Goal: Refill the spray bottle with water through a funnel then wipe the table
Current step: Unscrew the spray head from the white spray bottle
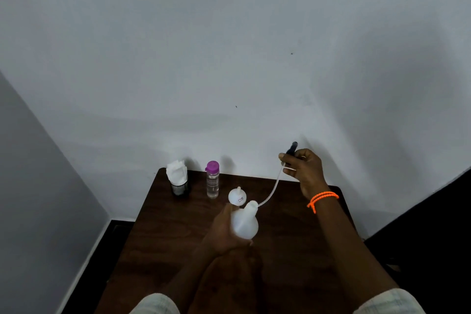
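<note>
Head view: my left hand [224, 229] grips the white translucent plastic spray bottle [245, 222] above the dark brown wooden table [293, 237], its neck uncapped. My right hand [304, 168] clutches the black spray head [291, 148], raised, with its thin white dip tube [272, 190] curving down to the neck. The white plastic funnel [237, 196] sits upturned just behind, beside a clear purple-capped water bottle [212, 180].

My feed is dim and bluish. Soft shadows fall on the wall [229, 58] behind the tissues [176, 172] and bottle [212, 180]. Wide-angle bending warps the edges. The spray head [291, 148] looks motion-blurred; my forearms go murky.
</note>
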Action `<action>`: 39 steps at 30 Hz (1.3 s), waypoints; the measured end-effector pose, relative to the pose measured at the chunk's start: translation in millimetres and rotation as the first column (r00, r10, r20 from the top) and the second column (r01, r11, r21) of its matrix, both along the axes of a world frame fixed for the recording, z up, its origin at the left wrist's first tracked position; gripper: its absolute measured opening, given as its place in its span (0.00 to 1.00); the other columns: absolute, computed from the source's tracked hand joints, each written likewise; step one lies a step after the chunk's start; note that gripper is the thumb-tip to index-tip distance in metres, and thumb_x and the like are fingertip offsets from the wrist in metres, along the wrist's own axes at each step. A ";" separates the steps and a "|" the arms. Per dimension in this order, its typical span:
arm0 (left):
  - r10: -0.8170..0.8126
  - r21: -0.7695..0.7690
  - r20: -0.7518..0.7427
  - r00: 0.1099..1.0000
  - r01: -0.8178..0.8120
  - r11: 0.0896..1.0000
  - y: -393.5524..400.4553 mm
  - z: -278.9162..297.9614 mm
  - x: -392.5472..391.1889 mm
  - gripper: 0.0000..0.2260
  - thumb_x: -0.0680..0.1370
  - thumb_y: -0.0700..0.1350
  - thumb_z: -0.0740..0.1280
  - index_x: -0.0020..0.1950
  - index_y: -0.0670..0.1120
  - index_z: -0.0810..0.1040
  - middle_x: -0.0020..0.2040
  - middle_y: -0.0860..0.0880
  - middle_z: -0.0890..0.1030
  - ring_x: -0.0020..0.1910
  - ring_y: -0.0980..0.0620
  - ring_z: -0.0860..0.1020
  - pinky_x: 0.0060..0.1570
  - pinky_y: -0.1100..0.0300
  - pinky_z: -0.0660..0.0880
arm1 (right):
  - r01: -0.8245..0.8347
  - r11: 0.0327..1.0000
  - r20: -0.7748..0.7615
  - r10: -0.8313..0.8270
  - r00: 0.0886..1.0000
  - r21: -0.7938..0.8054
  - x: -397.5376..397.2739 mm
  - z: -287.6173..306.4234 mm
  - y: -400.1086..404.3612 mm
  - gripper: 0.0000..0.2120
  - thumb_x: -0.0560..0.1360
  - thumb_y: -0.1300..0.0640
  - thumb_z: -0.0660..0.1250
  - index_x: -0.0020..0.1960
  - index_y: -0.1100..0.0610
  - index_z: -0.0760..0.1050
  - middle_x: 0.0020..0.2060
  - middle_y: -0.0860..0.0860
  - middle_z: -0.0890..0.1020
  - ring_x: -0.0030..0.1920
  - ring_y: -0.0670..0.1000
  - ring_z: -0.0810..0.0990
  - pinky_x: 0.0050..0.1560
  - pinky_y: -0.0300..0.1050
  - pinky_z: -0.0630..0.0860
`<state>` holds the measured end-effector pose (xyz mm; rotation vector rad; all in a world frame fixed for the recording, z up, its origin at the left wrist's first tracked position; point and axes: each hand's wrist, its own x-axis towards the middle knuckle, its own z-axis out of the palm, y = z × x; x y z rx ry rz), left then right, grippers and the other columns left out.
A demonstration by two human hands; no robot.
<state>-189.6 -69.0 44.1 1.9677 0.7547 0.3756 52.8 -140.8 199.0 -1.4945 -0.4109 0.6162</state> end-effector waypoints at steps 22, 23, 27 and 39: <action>0.047 0.073 -0.002 0.999 -0.046 0.996 5.5 -16.2 -15.2 0.41 0.56 0.63 0.84 0.63 0.60 0.68 0.60 0.62 0.75 0.58 0.62 0.76 0.52 0.61 0.78 | 0.329 0.939 -0.383 -0.343 0.858 -0.103 2.2 -65.5 -32.2 0.23 0.67 0.68 0.80 0.55 0.61 0.72 0.54 0.64 0.84 0.47 0.58 0.85 0.32 0.48 0.83; 0.043 0.076 -0.004 0.999 -0.043 0.996 6.6 -17.9 -15.7 0.41 0.56 0.63 0.84 0.63 0.60 0.68 0.61 0.62 0.75 0.58 0.62 0.76 0.53 0.60 0.79 | 0.327 0.940 -0.383 -0.339 0.859 -0.100 2.1 -66.3 -31.6 0.22 0.67 0.69 0.80 0.55 0.61 0.72 0.53 0.64 0.84 0.47 0.58 0.85 0.32 0.48 0.83; 0.041 0.073 -0.010 0.999 -0.041 0.996 9.9 -21.8 -17.4 0.40 0.56 0.61 0.84 0.63 0.60 0.68 0.60 0.62 0.75 0.58 0.59 0.77 0.53 0.58 0.78 | 0.310 0.947 -0.409 -0.319 0.855 -0.088 2.8 -69.0 -30.7 0.20 0.68 0.69 0.79 0.53 0.59 0.72 0.50 0.62 0.84 0.46 0.57 0.85 0.32 0.47 0.83; 0.072 0.002 -0.001 0.997 -0.072 0.997 19.1 -37.0 -17.8 0.39 0.56 0.60 0.84 0.63 0.56 0.72 0.59 0.58 0.77 0.57 0.61 0.77 0.52 0.64 0.76 | 0.187 0.982 -0.479 -0.168 0.862 -0.007 13.6 -84.6 -35.0 0.19 0.73 0.66 0.75 0.62 0.60 0.77 0.46 0.55 0.86 0.47 0.55 0.85 0.40 0.46 0.84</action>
